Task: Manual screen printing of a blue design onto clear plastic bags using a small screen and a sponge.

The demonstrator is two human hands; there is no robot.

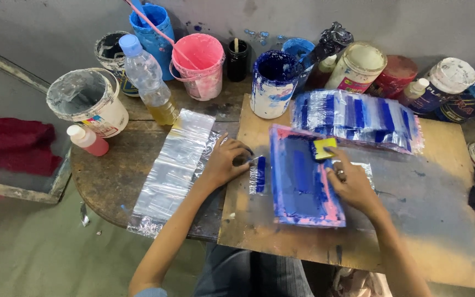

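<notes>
While the right hand (353,184) pinches 1 yellow sponge (324,148) in its fingers over 1 blue screen frame (302,179), the left hand (227,160) presses 1 printed bag (258,175) with fingers spread flat; 2 bag stacks lie nearby.

Even, moderately bright indoor light from above. Glare on the clear plastic sheets (174,165) left of the wooden board (430,220); soft shadow right of the board's middle. Centre sharp. Wide-lens bending at edges, containers behind the board slightly soft, floor below it dimmer and smeared.
</notes>
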